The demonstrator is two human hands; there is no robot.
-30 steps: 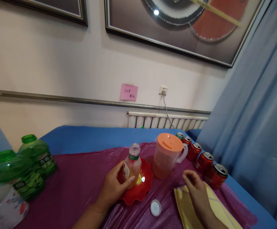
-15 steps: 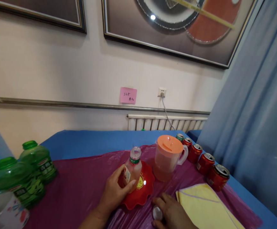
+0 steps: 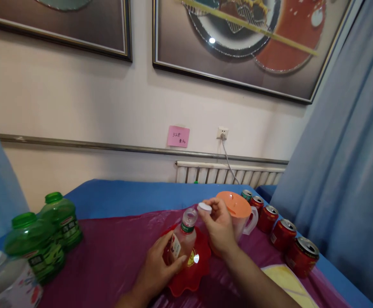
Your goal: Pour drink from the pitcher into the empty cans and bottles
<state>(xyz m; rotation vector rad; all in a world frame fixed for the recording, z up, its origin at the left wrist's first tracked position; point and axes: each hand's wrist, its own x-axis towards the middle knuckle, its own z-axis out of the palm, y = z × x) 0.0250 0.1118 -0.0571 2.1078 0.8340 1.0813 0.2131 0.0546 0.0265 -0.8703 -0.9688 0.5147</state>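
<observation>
At lower centre, the right hand had lifted the white cap off the purple sheet, pinching it just beside the mouth of the uncapped bottle, which the left hand gripped over the red dish, so both pieces were now in hand.

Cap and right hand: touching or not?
Touching. The head view shows the right hand gripping the white cap at its edge, with no gap between them, near the mouth of the bottle.
</observation>
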